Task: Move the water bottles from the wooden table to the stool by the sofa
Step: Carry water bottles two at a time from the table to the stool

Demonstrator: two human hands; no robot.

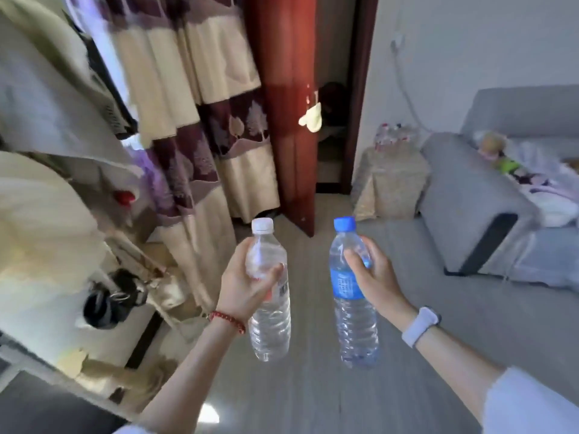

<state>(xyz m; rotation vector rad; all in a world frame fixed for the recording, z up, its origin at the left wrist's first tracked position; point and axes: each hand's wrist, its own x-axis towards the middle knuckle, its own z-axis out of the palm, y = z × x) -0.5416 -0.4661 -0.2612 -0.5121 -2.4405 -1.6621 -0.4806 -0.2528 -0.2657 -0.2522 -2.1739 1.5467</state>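
Left hand [247, 286]: wrapped round the upper part of the white-cap bottle [269, 296], thumb across the front, red bracelet [227, 321] on the wrist.
Right hand [372, 274]: curled round the upper part of the blue-cap bottle [352, 296], thumb on the near side, white wristband [421, 325] on the forearm.
White-cap bottle: clear, held upright in the air over the floor [313, 386], base hanging free below the hand.
Blue-cap bottle: clear with a blue label, upright and slightly tilted, also in the air, beside the other bottle but apart from it.
Stool [391, 183]: ahead and to the right, draped in a pale gold cover, set just beside the sofa [470, 189] arm, well apart from both bottles.
Stool top: more bottles [393, 139] standing in a cluster, blurred, count unclear.
Sofa: grey, far right, with soft toys and cloth [532, 180] on the seat.
Door [282, 104]: reddish wood, standing open at centre, a pale mitten [310, 120] hanging at its edge.
Curtain [203, 104]: cream and maroon with a leaf pattern, left of the door.
Left edge: blurred cream furniture and a dark bag [112, 299], details hard to make out.
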